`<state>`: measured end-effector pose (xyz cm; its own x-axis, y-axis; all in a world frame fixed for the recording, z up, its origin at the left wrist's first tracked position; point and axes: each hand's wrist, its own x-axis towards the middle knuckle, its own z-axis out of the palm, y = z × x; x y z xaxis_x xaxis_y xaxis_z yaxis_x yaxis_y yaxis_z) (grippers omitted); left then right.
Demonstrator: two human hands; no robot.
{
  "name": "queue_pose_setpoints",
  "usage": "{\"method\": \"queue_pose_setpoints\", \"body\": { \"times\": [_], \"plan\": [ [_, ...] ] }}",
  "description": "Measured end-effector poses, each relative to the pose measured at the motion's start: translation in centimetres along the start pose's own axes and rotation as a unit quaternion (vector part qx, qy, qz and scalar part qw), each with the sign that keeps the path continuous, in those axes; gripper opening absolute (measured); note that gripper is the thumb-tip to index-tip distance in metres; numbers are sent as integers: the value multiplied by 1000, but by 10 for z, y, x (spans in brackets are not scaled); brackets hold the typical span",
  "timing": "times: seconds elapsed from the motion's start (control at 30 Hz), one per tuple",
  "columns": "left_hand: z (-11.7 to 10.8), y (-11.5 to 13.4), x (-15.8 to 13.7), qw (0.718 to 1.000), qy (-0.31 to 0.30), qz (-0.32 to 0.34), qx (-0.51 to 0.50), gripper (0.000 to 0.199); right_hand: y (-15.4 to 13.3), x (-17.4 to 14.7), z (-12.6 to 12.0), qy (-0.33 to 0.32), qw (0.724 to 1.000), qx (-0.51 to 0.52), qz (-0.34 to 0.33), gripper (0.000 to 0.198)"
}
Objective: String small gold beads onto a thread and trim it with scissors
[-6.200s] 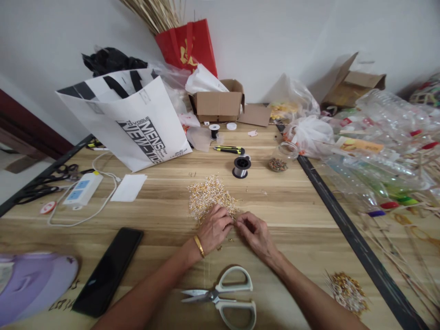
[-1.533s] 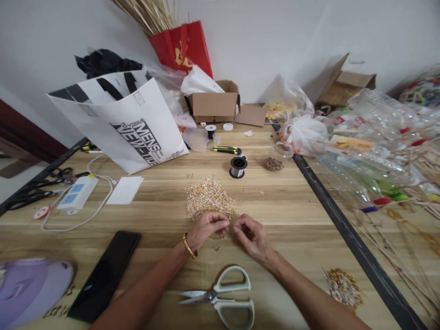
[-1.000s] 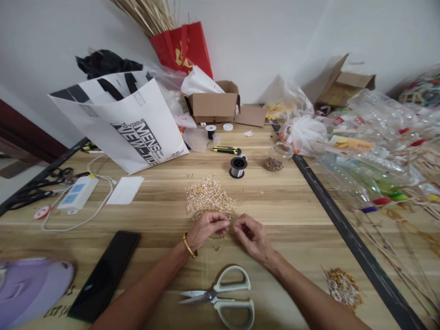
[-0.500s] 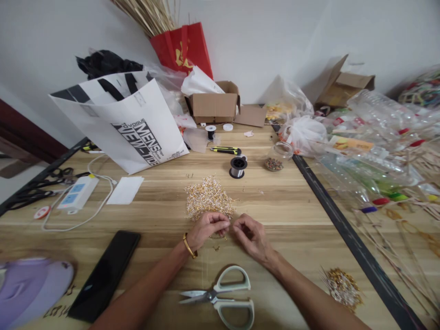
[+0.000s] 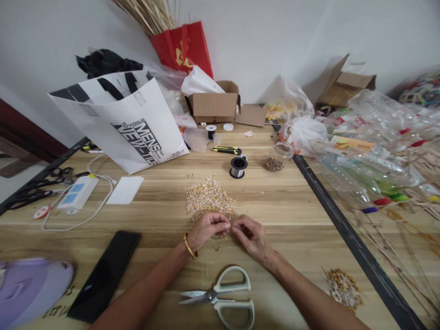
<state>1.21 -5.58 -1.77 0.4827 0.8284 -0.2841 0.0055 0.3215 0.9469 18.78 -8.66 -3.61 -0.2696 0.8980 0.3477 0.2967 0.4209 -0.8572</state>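
Note:
My left hand [image 5: 210, 227], below a gold bracelet-wearing wrist, is closed in a pinch at the near edge of a pile of small gold and clear beads [image 5: 208, 197]. Fingertips of my right hand [image 5: 250, 233] are pinched too, almost meeting those of the left. Whatever lies between the fingers is too small to make out. A short string of tiny gold pieces [image 5: 217, 249] shows on the table just under my left hand. Closer to me lie scissors [image 5: 220, 297] with pale handles, blades slightly apart and pointing left.
Beyond the beads stand a wire spool [image 5: 237, 167], a utility knife [image 5: 226, 150] and a jar [image 5: 275, 158]. A black phone [image 5: 105, 275] and power strip [image 5: 78, 194] lie left. At right are a beaded bundle [image 5: 342, 289] and plastic bottles [image 5: 371, 160].
My right hand has shifted very slightly left, bringing its fingertips closer to the left hand's. Everything else stays in place.

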Motion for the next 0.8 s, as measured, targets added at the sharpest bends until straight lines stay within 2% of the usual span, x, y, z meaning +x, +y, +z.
{"method": "queue_pose_setpoints", "body": {
  "times": [0.43, 0.67, 0.8],
  "plan": [
    [2, 0, 0, 997, 33, 39, 54, 32, 2, -2, 2, -6, 999, 1, 32, 6],
    [-1, -3, 0, 997, 12, 45, 65, 30, 4, -2, 3, -5, 999, 4, 43, 8],
    [0, -4, -2, 992, 10, 67, 107, 27, 3, -2, 3, -6, 999, 13, 43, 9]
  ]
}}
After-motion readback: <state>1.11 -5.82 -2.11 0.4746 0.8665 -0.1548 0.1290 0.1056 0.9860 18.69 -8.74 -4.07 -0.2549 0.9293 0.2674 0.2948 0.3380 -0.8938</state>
